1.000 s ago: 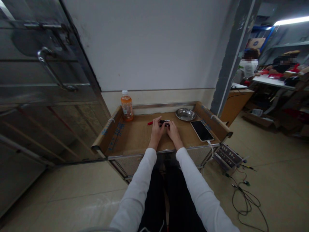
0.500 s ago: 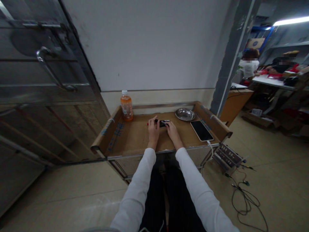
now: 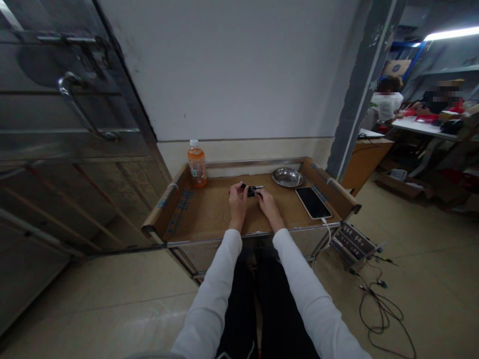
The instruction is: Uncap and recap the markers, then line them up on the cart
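Note:
Over the middle of the cardboard-lined tray (image 3: 209, 214), both of my hands hold a small, dark, tool-like object (image 3: 251, 191) with a silvery part pointing right and a bit of red at its left end. Its exact kind is too small to tell. My left hand (image 3: 237, 203) is closed on its left part. With fingers pinched together, my right hand (image 3: 267, 204) grips its right part. Fingers hide much of the object.
An orange drink bottle (image 3: 197, 164) stands at the tray's back left. A shiny metal dish (image 3: 287, 177) and a phone (image 3: 313, 203) with a white cable lie on the right. Cables (image 3: 385, 304) and an electrical box (image 3: 354, 244) are on the floor.
My right fingers have shifted slightly left and in on the object, and its silvery part looks a little different in angle. The things on the tray stay put.

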A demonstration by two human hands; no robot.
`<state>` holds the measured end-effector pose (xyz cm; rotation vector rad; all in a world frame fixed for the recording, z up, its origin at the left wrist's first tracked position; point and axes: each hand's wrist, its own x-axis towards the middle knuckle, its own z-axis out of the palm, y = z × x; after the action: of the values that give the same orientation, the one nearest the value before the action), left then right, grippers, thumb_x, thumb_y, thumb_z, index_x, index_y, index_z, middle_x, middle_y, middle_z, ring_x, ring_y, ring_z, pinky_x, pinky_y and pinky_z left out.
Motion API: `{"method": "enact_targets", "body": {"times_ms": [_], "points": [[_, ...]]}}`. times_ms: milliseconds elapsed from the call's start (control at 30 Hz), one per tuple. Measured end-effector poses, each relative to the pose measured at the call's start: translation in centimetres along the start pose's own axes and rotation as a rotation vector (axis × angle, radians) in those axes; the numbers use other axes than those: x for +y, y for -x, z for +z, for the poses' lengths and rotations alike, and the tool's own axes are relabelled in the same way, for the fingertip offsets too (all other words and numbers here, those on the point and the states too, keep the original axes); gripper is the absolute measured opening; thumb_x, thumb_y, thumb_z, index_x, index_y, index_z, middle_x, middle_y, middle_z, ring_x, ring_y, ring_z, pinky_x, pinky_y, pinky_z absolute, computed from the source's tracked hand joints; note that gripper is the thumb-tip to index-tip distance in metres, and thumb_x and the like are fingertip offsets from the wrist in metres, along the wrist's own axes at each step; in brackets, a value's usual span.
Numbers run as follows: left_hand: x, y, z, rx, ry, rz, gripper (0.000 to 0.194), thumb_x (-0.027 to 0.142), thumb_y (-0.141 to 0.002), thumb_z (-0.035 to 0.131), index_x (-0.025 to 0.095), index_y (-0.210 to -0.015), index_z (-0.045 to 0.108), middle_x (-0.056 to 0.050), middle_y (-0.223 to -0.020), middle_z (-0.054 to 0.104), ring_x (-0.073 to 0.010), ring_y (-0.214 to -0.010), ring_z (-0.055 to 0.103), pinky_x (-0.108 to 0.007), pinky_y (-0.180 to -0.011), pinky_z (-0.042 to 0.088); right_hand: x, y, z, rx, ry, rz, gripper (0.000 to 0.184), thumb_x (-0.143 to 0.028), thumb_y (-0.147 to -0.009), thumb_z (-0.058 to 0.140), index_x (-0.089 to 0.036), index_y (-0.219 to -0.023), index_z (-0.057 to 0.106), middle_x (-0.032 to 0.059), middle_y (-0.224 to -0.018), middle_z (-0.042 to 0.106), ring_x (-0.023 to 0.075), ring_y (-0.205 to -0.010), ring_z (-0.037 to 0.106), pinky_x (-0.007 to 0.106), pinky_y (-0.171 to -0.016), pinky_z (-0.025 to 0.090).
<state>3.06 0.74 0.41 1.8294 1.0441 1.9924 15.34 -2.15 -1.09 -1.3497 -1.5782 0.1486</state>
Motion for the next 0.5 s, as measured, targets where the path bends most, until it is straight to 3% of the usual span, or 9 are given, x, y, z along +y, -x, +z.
{"method": "enact_targets", "body": {"times_ms": [233, 500], "points": [[0.11, 0.0, -0.35, -0.042, -0.028, 0.035, 0.031, 0.041, -0.091, 0.052, 0.017, -0.109, 0.058, -0.008, -0.098, 0.064, -0.0151, -0.085, 0.064, -0.032, -0.079, 0.054, -0.1, -0.1, -0.01, -0.022, 0.006, -0.016, 0.021, -0.016, -0.088, 0.048, -0.019, -0.099, 0.066, 0.0101, -0.105, 0.069, 0.02, -0.099, 0.063, 0.034, -0.092, 0.047], [0.4, -0.03, -0.28, -0.012, -0.019, 0.005, 0.033, 0.039, -0.092, 0.048, 0.016, -0.115, 0.055, -0.01, -0.103, 0.062, -0.0158, -0.09, 0.062, -0.032, -0.081, 0.053, -0.51, -0.13, -0.07, -0.004, -0.036, -0.008, 0.021, -0.015, -0.088, 0.049, -0.018, -0.1, 0.066, 0.0102, -0.106, 0.069, 0.02, -0.099, 0.064, 0.033, -0.092, 0.047]]}}
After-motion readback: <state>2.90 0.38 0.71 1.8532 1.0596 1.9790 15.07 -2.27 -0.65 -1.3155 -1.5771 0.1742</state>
